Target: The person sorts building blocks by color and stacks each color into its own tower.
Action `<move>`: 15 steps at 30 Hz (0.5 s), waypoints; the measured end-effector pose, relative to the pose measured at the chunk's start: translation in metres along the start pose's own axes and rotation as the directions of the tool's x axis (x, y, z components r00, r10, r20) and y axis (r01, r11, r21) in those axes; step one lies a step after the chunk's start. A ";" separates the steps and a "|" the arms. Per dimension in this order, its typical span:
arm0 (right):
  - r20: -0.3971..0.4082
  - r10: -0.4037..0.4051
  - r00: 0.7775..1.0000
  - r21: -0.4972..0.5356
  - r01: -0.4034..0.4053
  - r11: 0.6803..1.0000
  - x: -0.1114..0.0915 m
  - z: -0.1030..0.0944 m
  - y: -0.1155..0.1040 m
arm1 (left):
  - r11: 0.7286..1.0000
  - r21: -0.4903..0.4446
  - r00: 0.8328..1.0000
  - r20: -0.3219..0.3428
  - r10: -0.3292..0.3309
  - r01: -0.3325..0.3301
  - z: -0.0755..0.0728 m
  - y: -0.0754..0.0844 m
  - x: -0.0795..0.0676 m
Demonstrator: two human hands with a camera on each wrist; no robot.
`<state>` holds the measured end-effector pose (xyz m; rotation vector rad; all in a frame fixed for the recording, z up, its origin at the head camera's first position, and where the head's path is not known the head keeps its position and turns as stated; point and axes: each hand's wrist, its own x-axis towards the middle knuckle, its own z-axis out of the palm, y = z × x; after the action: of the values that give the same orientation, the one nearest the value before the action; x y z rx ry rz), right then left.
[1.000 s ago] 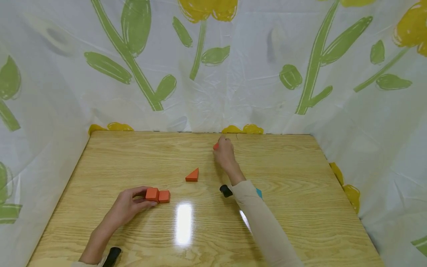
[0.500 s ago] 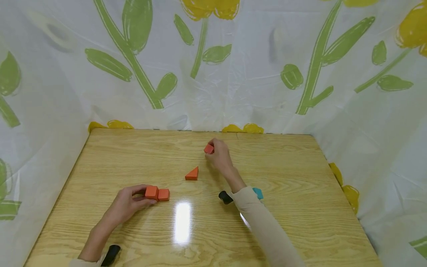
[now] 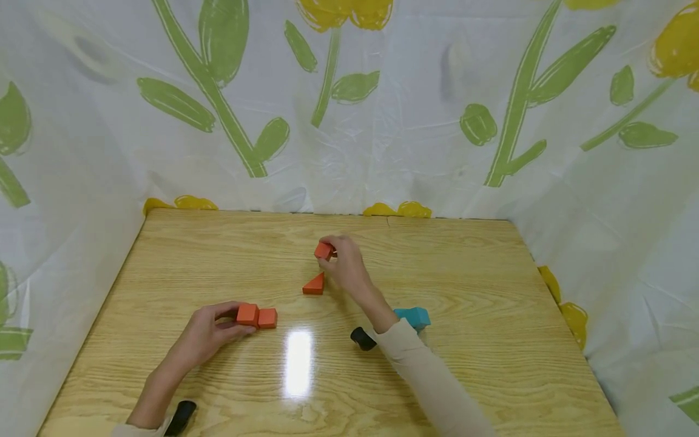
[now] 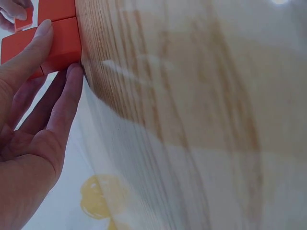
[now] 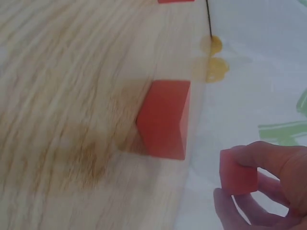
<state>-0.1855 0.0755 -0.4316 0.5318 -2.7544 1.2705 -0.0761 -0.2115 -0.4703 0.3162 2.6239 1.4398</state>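
My left hand (image 3: 204, 337) grips an orange-red cube (image 3: 247, 314) between thumb and fingers at the left of the table. In the left wrist view this upper cube (image 4: 17, 45) sits on a lower cube (image 4: 62, 45), which rests on the wood. Against the right side of that stack lies another orange-red cube (image 3: 267, 318). My right hand (image 3: 349, 267) pinches a red cube (image 3: 323, 250) above the table. Just in front of it a red triangular block (image 3: 314, 284) lies on the wood; the right wrist view shows that block's (image 5: 163, 120) sloping side.
A blue block (image 3: 413, 317) lies beside my right wrist, partly hidden by the forearm. The wooden table (image 3: 491, 376) is bordered by a white curtain (image 3: 404, 145) with flower prints. Black straps (image 3: 363, 338) stick out at both wrists.
My right hand has drawn the red cube leftward and nearer from the far side of the table. More of the blue block shows now. The left hand has stayed at its stack.
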 end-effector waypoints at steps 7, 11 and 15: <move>0.011 -0.047 0.999 0.054 0.046 0.997 -0.009 0.012 -0.010 | 1.000 0.009 1.000 -0.009 0.010 -0.010 0.000 0.000 0.000; 0.023 -0.075 0.997 0.062 0.074 0.995 -0.014 0.019 -0.016 | 1.000 -0.001 1.000 -0.007 -0.008 0.008 0.000 0.001 -0.001; 0.037 -0.101 0.994 0.084 0.097 0.992 -0.019 0.025 -0.018 | 1.000 -0.014 1.000 -0.005 -0.014 0.014 0.001 0.001 -0.001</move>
<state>-0.1592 0.0516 -0.4394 0.7001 -2.6799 1.3698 -0.0747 -0.2105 -0.4695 0.2934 2.6133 1.4557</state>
